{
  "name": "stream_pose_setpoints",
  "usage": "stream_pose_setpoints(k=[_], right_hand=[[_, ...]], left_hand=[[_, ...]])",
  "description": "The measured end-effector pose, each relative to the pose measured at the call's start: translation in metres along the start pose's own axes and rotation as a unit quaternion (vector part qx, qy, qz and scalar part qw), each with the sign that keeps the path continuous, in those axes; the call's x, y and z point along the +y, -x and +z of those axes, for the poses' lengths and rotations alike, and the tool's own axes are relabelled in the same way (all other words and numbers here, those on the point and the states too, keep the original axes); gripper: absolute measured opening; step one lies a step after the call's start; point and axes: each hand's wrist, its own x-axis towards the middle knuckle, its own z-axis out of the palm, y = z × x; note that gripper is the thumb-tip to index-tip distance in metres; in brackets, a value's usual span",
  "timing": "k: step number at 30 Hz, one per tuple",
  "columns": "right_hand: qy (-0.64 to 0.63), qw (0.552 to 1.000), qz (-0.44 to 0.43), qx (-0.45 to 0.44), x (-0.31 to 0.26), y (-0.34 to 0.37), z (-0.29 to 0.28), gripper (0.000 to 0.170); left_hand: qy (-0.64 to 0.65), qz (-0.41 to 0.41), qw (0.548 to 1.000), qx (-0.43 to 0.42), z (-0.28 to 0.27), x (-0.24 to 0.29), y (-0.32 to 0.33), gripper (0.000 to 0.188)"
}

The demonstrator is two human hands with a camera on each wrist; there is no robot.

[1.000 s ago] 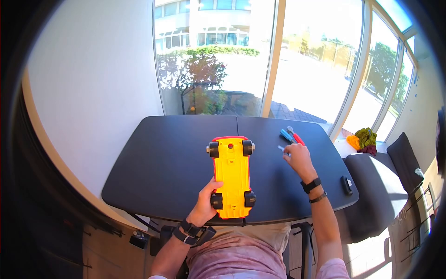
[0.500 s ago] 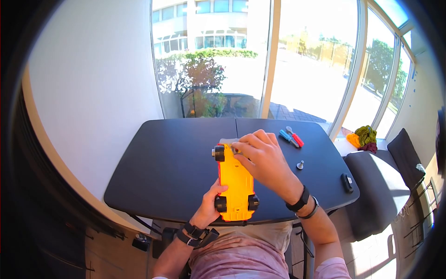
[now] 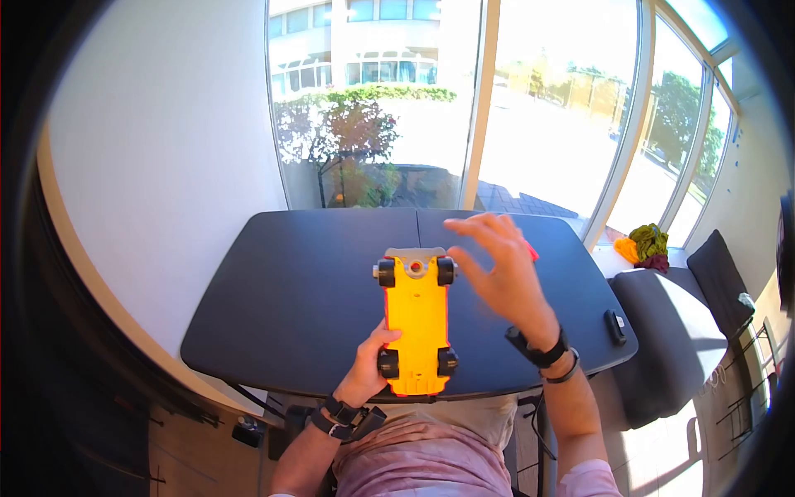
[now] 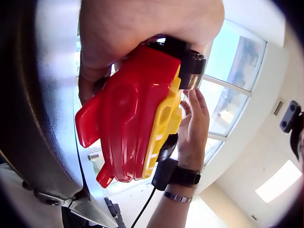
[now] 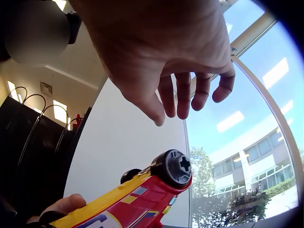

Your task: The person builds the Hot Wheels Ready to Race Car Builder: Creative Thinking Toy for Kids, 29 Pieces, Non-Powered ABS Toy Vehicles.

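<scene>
My left hand point(image 3: 364, 364) grips the side of a red toy car point(image 4: 133, 109), its yellow underside point(image 3: 416, 319) turned up, thumb near a rear wheel. Black wheels sit at its corners; one wheel point(image 5: 175, 167) shows a grey hub in the right wrist view. A grey piece point(image 3: 406, 253) with a round hole lies at the car's far end. My right hand point(image 3: 507, 269) hovers to the right of that end, fingers spread and apart from the car, with nothing seen in it.
The dark table point(image 3: 273, 298) lies below. Part of a red-handled tool point(image 3: 532, 252) shows behind my right hand. A small black object point(image 3: 615, 327) sits at the table's right edge. Colored cloths point(image 3: 650, 245) and a grey seat point(image 3: 667, 331) stand beyond it, near the windows.
A grey piece came to the car's far end, carried there by my right hand from the table's right side. That hand has since let go and moved back to the right.
</scene>
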Motion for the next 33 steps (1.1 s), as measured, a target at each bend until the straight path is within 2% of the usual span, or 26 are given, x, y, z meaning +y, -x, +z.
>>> stream_pose_setpoints(k=[2, 5, 9, 14, 17, 20, 23, 26, 29, 33], right_hand=[[0.045, 0.998, 0.033, -0.007, 0.024, 0.004, -0.017, 0.028], [0.071, 0.984, 0.126, -0.102, 0.077, 0.024, -0.027, 0.03], [0.177, 0.944, 0.182, -0.21, 0.151, 0.085, -0.017, 0.032], [0.228, 0.898, 0.238, -0.291, 0.205, 0.142, 0.0, 0.034], [0.229, 0.885, 0.271, -0.302, 0.215, 0.147, 0.002, 0.034], [0.188, 0.926, 0.227, -0.238, 0.193, 0.131, -0.006, 0.029], [0.068, 0.955, 0.23, -0.178, 0.146, 0.089, -0.016, 0.024], [-0.013, 0.986, 0.159, -0.052, 0.099, 0.053, -0.014, 0.021], [-0.093, 0.988, 0.122, 0.023, 0.057, 0.026, -0.01, 0.019], [-0.184, 0.978, 0.084, 0.043, 0.014, 0.008, 0.007, 0.019]], left_hand=[[0.008, -0.011, 1.0, 0.011, -0.01, -0.005, 0.0, 0.067], [0.002, -0.006, 0.999, 0.042, -0.018, -0.01, -0.001, 0.065], [0.015, 0.004, 0.998, 0.059, -0.019, -0.014, -0.002, 0.064], [0.027, 0.004, 0.997, 0.066, -0.021, -0.015, -0.003, 0.064], [0.035, 0.001, 0.998, 0.056, -0.027, -0.017, -0.005, 0.065], [0.034, 0.003, 0.998, 0.056, -0.028, -0.018, -0.005, 0.066], [0.024, 0.009, 0.997, 0.068, -0.021, -0.015, -0.004, 0.066], [0.023, 0.003, 0.998, 0.061, -0.023, -0.016, -0.003, 0.067], [0.034, -0.007, 0.999, 0.038, -0.028, -0.017, -0.006, 0.067], [0.016, 0.006, 0.999, 0.052, -0.021, -0.016, -0.005, 0.062]])
